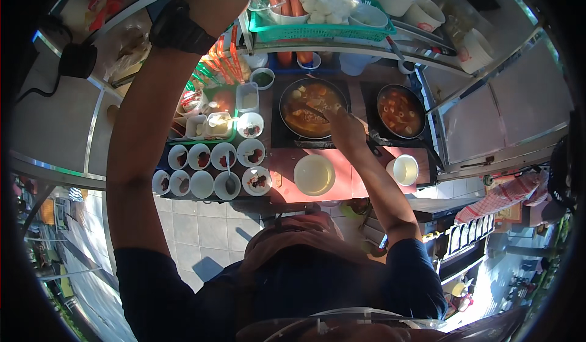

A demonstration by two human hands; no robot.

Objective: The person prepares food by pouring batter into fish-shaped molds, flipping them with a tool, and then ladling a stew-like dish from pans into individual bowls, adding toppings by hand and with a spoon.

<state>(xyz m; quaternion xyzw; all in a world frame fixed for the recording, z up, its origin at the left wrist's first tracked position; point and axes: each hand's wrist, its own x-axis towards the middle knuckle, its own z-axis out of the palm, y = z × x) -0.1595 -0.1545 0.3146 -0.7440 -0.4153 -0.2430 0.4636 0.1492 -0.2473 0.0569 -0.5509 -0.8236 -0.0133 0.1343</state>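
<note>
My left hand (217, 4) reaches up to the top edge, past a black wristwatch (181, 27); its fingers are cut off, and a pale curved rim lies over it. My right hand (345, 127) grips a brown stirring utensil (316, 112), its end in the noodles and red-orange broth of the left frying pan (300, 129). To the right, a second frying pan (401, 111) holds red sauce with ring-shaped pieces. Below the left pan stands a large pale bowl (314, 175), and a white paper cup (405, 170) stands below the right pan.
Several white bowls with dark red paste (203, 158) stand in rows at left, one with a metal spoon (230, 184). Seasoning tubs (219, 126) sit above them. A green basket (320, 31) with sausages and bagged food is on the shelf. A metal frame edge crosses above the pans.
</note>
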